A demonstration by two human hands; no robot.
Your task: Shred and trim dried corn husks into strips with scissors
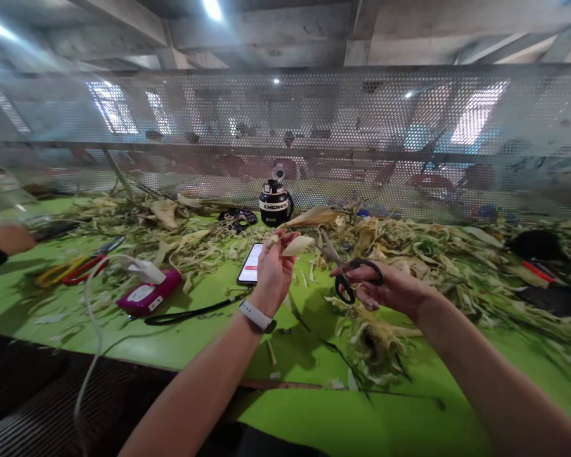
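Note:
My left hand (275, 266), with a watch (257, 316) on its wrist, pinches a pale piece of corn husk (297, 246). In my right hand (385, 285) are scissors (345, 276) with black handles, my fingers through the loops. Their blades are parted and point up and left toward the husk, close to its right end. Behind my left hand a phone (248, 265) with a lit screen lies on the green table (285, 419). Below the scissors sits a tangled bundle of husk fibres (378, 346).
A black jug marked ENERGY (275, 206) stands before a perforated metal screen (314, 114). Loose husks (433, 254) cover the back and right. At left lie a purple power socket (150, 293) with a white cable, red-handled pliers (88, 266) and another person's hand (12, 237).

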